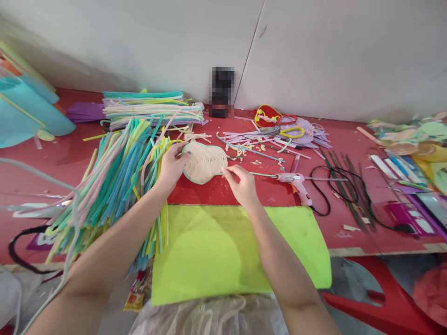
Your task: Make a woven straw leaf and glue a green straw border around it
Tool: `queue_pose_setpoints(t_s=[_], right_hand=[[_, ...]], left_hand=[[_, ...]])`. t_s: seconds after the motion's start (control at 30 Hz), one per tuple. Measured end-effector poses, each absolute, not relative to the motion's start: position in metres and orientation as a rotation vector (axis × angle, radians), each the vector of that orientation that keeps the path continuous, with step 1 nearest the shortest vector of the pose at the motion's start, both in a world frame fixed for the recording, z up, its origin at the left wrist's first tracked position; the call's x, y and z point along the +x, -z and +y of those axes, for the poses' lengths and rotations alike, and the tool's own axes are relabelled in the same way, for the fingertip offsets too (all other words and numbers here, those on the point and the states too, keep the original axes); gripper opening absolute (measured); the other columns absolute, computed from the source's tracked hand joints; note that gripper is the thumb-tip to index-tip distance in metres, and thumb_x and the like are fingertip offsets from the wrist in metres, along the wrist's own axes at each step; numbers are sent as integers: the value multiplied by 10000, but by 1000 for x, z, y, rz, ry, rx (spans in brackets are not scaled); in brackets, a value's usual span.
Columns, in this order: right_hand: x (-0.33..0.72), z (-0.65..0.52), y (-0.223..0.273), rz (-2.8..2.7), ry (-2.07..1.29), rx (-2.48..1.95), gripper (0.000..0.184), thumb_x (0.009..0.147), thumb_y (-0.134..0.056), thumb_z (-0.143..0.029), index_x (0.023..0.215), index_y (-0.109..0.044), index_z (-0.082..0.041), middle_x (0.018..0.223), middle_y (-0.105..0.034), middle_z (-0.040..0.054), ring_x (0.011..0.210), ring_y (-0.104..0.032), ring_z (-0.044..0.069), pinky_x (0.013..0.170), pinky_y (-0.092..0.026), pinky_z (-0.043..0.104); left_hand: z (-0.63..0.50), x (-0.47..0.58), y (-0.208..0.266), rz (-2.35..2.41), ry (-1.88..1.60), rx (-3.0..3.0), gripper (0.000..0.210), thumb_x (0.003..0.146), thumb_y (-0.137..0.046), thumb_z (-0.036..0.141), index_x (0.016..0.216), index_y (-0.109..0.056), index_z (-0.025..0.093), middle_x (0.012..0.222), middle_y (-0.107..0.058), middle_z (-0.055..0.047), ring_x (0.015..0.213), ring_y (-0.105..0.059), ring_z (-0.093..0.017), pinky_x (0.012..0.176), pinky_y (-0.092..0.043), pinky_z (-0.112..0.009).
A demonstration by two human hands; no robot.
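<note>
A cream, ribbed heart-shaped piece (pixel 205 163) with a thin green edging is held just above the red table. My left hand (pixel 172 164) grips it by its left side, thumb and fingers closed on the rim. At its lower right, my right hand (pixel 240 184) pinches a green pipe cleaner (pixel 261 174) that runs on rightward towards the glue gun. The fingertips partly hide where this strand meets the edging. The pink-and-white glue gun (pixel 295 181) lies on its side to the right, apart from both hands.
Bundled pipe cleaners (pixel 118 172) crowd the left of the red table (pixel 345 135). Yellow-handled scissors (pixel 291 132) lie among lilac strips at the back. A black cable (pixel 319 202) loops to the right. A lime-green sheet (pixel 199 251) covers the front edge.
</note>
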State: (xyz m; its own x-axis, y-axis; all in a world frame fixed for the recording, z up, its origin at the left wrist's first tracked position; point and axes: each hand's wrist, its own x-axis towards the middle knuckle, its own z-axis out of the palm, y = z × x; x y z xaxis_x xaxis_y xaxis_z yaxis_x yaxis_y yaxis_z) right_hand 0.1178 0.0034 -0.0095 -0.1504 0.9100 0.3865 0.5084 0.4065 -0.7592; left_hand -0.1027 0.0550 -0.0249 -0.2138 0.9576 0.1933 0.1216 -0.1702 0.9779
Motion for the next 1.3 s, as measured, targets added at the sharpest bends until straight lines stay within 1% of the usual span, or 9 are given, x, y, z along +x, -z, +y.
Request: queue_pose_setpoints(t_s=[0.1, 0.23, 0.33, 0.47, 0.6, 0.83, 1.07, 1.2, 1.3], right_hand=[[119, 3, 6, -1767, -604, -1261, 353, 941, -480, -499, 800, -642, -219, 778, -693, 41, 743, -653, 170, 740, -496, 305], [122, 1, 4, -1651, -734, -1366, 405, 942, -443, -546, 754, -598, -223, 615, -644, 3, 531, -611, 136, 587, -476, 277], [126, 3, 7, -1447, -906, -1485, 436, 908, -433, -628, 863, -602, -228, 555, -632, -8, 387, -568, 138, 412, -406, 260], [131, 10, 16, -1226, -1085, -1558, 503, 848, -489, -678, 1050, -585, -228, 633, -688, 26, 381, -604, 179, 317, -378, 260], [130, 15, 24, -1174, -1185, -1451, 528, 846, -538, -622, 1215, -528, -245, 944, -733, 92, 483, -659, 171, 367, -479, 271], [129, 15, 19, -1370, -1040, -1296, 580, 915, -468, -547, 1441, -346, -335, 1374, -559, 112, 746, -709, 179, 526, -565, 283], [131, 13, 13, -1343, -884, -1307, 515, 942, -442, -491, 1420, -359, -317, 1356, -573, 105, 765, -709, 183, 574, -563, 306], [134, 15, 16, -1261, -883, -1358, 509, 936, -435, -499, 1398, -398, -290, 1238, -647, 117, 798, -712, 210, 569, -556, 310], [134, 16, 18, -1228, -988, -1359, 588, 935, -410, -528, 1461, -300, -288, 1134, -697, 120, 745, -714, 221, 548, -550, 321]], left_hand=[[56, -104, 25, 1389, -1517, 1262, 327, 716, -595, 172, 1039, -645, 187, 1052, -686, -59, 983, -646, -192, 945, -496, -377], [55, -105, 26, 1427, -1572, 1275, 333, 734, -563, 177, 1057, -645, 183, 1070, -679, -63, 1020, -632, -198, 943, -497, -372], [54, -106, 26, 1411, -1623, 1252, 355, 755, -567, 198, 1101, -642, 178, 1108, -677, -74, 1045, -629, -203, 954, -493, -371], [55, -107, 25, 1350, -1675, 1221, 363, 779, -575, 224, 1135, -634, 188, 1160, -673, -75, 1086, -625, -206, 983, -485, -375], [55, -108, 23, 1290, -1734, 1228, 361, 805, -592, 260, 1162, -611, 213, 1231, -645, -66, 1166, -596, -213, 1029, -463, -378], [54, -108, 16, 1321, -1845, 1288, 390, 876, -588, 430, 1224, -573, 255, 1293, -598, -61, 1251, -540, -225, 1084, -417, -389], [50, -104, 10, 1277, -1858, 1281, 465, 850, -613, 511, 1248, -545, 280, 1273, -588, -67, 1257, -531, -248, 1073, -430, -421], [48, -102, 7, 1222, -1845, 1258, 491, 835, -633, 515, 1259, -540, 286, 1262, -591, -75, 1255, -533, -263, 1054, -448, -435], [47, -101, 5, 1195, -1778, 1263, 528, 838, -619, 535, 1301, -509, 306, 1288, -585, -72, 1248, -543, -264, 1034, -466, -431]])
